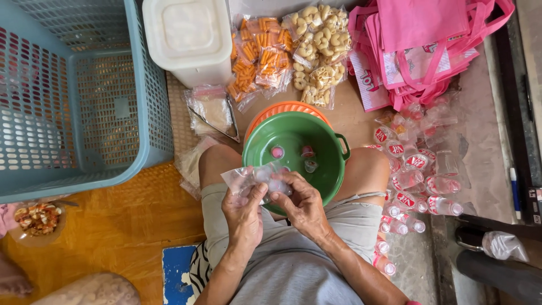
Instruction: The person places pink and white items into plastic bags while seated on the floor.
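A small clear plastic bag (pixel 254 178), crumpled and holding little pink-tinted pieces, sits pinched between both hands just above the near rim of the green bowl (pixel 333 169).

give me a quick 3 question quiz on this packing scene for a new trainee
1. True or false: both hands hold a small clear plastic bag over the green bowl.
2. What lies right of the green bowl? A) small water bottles B) a metal pot C) a stack of plates
3. Fill in: the snack packs with orange sticks lie between the white tub and the packs of pale ______-shaped crackers.

Key
1. True: the left hand and right hand pinch the bag together.
2. A: the water bottles lie on the floor there, below the pink bags.
3. ring
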